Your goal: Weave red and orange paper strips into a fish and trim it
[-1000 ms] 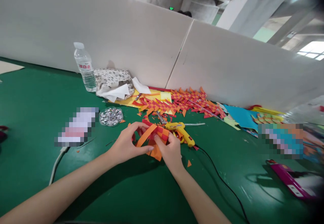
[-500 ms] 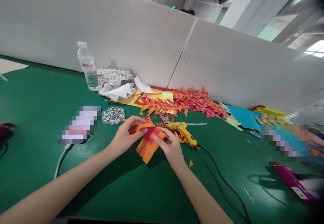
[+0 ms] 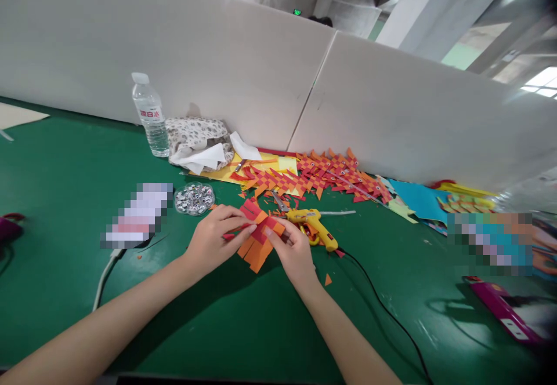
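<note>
Both hands, left hand [image 3: 212,239] and right hand [image 3: 292,250], are pinching the woven red-and-orange paper-strip piece [image 3: 256,236] just above the green bench [image 3: 217,327]. It's looking light and floppy, easy to crease or tear. Gripping the woven middle seems safer than the loose strip ends.

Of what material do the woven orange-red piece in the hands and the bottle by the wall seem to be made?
The woven piece, pinched between left hand and right hand, looks like matte coloured paper or thin card: flat strips with cut edges, interlaced in a check. The bottle looks like clear glossy plastic: it is see-through, with a white cap.
</note>
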{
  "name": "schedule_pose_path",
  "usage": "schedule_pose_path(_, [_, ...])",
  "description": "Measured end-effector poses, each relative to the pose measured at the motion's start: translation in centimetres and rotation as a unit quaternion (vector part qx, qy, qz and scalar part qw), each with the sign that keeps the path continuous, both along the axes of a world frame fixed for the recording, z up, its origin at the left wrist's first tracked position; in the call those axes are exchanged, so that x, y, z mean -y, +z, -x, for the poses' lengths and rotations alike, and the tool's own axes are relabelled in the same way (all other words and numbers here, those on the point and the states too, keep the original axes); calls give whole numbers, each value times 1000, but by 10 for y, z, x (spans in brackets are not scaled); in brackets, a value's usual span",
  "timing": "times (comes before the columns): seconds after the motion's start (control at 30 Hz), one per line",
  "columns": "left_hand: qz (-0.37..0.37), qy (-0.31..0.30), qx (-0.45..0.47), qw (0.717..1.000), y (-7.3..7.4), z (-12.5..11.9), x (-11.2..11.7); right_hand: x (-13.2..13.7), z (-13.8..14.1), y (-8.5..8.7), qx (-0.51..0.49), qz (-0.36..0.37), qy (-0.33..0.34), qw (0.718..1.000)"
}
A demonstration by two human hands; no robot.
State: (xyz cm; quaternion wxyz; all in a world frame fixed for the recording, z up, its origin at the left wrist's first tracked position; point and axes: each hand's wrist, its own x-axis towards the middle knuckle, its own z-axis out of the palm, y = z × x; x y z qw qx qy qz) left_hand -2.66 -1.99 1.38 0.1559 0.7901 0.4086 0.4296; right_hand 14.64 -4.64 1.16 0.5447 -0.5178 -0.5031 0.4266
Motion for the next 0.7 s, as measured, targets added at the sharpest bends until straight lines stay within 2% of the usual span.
schedule_pose_path(0.1, [66,0,-3,998,0,-1,3,0,-2,-2,38,-11,-11,999])
schedule_pose_path(0.17, [80,2,-5,997,0,-1,4,1,-2,-4,63,-18,-18,998])
schedule_pose_path(0.3, [-1,-24,3,1000,2,-1,3,2,-1,-7,74,-24,-16,997])
schedule_pose_path(0.37, [-6,-48,9,999,3,-1,3,3,0,-5,70,-21,-10,997])
schedule_pose_path(0.5, [136,-84,28,987,7,-2,7,5,2,3,28,-14,2,1000])
schedule_pose_path(0.57, [208,-85,82,971,8,-4,8,5,2,6,-6,-8,2,1000])
schedule_pose_path(0.7, [295,-92,215,926,8,-7,6,3,-1,8,-55,13,19,998])
